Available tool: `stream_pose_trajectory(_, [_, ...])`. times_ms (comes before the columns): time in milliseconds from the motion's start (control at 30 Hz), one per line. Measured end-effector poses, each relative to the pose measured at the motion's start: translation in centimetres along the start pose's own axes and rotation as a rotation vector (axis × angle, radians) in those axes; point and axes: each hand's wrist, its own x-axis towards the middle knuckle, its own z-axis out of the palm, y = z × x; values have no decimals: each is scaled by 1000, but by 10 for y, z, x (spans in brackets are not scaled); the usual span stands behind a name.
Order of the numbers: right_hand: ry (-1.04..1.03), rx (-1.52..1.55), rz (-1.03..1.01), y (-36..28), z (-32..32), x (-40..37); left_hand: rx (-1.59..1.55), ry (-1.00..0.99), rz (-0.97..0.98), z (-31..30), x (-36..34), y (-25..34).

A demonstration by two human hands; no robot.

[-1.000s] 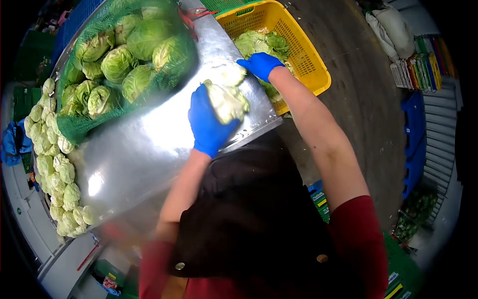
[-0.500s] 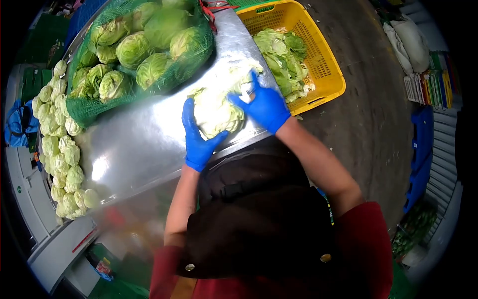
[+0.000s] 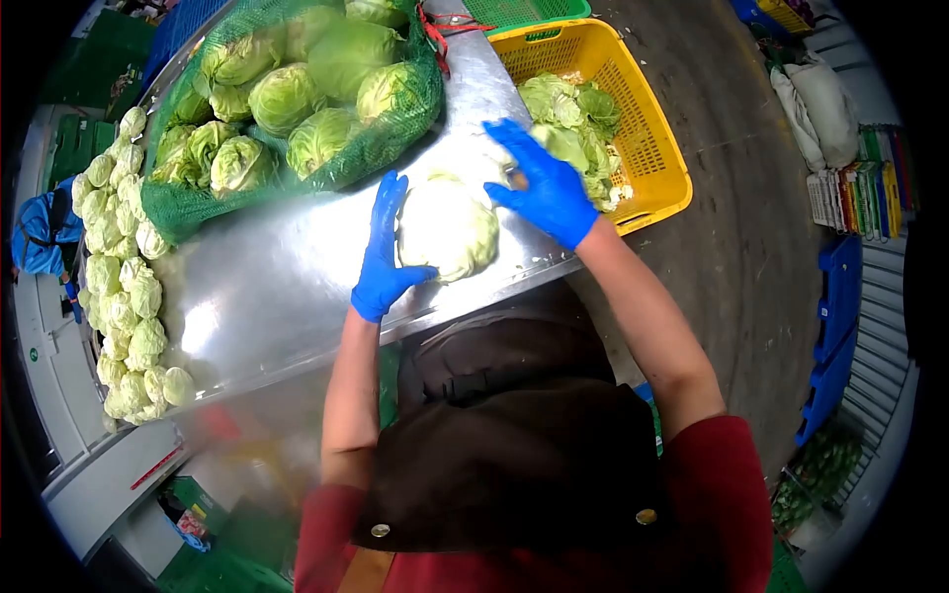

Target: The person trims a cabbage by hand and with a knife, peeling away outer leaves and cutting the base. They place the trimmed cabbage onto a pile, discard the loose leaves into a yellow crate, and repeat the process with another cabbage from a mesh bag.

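Note:
A pale green cabbage (image 3: 448,229) with a glare on its top sits on the metal table (image 3: 262,296) in front of me. My left hand (image 3: 386,252), in a blue glove, cups its left side, with the thumb around the near side and the fingers stretched along it. To the right of the cabbage is my blue-gloved right hand (image 3: 547,185), its thumb and fingers spread apart. Something small and brownish shows in the gap between them, too blurred to name. Loose pale leaves lie beside the cabbage, washed out by glare.
A green net bag (image 3: 178,215) of cabbages lies at the back of the table. Many pale cabbages (image 3: 124,306) are piled along the left end. The yellow crate (image 3: 664,148) at the right holds loose leaves (image 3: 578,124); a green crate (image 3: 524,10) stands behind it.
My right hand has moved right, away from the cabbage towards the yellow crate. The cabbage now looks rounder and smoother, without the loose leaf at its upper right.

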Motion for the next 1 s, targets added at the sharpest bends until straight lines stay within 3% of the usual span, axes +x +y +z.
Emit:
stream_pose_trajectory(33, [-85, 138, -33, -8, 5, 5, -86, 28, -14, 5, 2, 2])
stream_pose_trajectory(100, [-462, 187, 170, -9, 3, 11, 0, 236, -209, 9, -5, 10])
stream_pose_trajectory(167, [-243, 377, 267, 3, 16, -3, 168, 328, -176, 18, -23, 5])
stream_pose_trajectory(233, [-146, 353, 280, 17, 32, -12, 58, 179, -95, 45, -21, 14])
stream_pose_trajectory(300, [-126, 178, 276, 14, 31, -15, 485, 314, -71, 71, -5, 24])
stream_pose_trajectory(367, [-113, -17, 270, -1, 16, -11, 413, 291, -122, 65, 10, 19])
stream_pose_trajectory(500, [53, -377, 49, -8, 12, -19, 348, 268, -170, 54, 31, 23])
stream_pose_trajectory(533, [-56, -417, 38, -16, 12, -25, 374, 265, -174, 53, 33, 22])
stream_pose_trajectory(567, [-29, -406, -49, -13, 19, -33, 399, 263, -175, 52, 36, 21])
stream_pose_trajectory(633, [-155, -519, 7, -19, 25, -37, 294, 288, -182, 51, 38, 17])
stream_pose_trajectory(800, [-30, -430, 3, -13, 33, -10, 411, 267, -150, 55, 44, 32])
stream_pose_trajectory(900, [-141, -375, 56, -11, 28, 6, 441, 338, -132, 55, 43, 12])
stream_pose_trajectory(933, [-198, -295, 107, -15, 21, 13, 265, 349, -253, 56, 44, 21])
stream_pose_trajectory(967, [-358, -407, 58, -3, 18, 27, 323, 315, -189, 58, 39, 21])
stream_pose_trajectory(1000, [-376, -362, 229, 3, -1, 51, 383, 280, -124, 62, 31, 19])
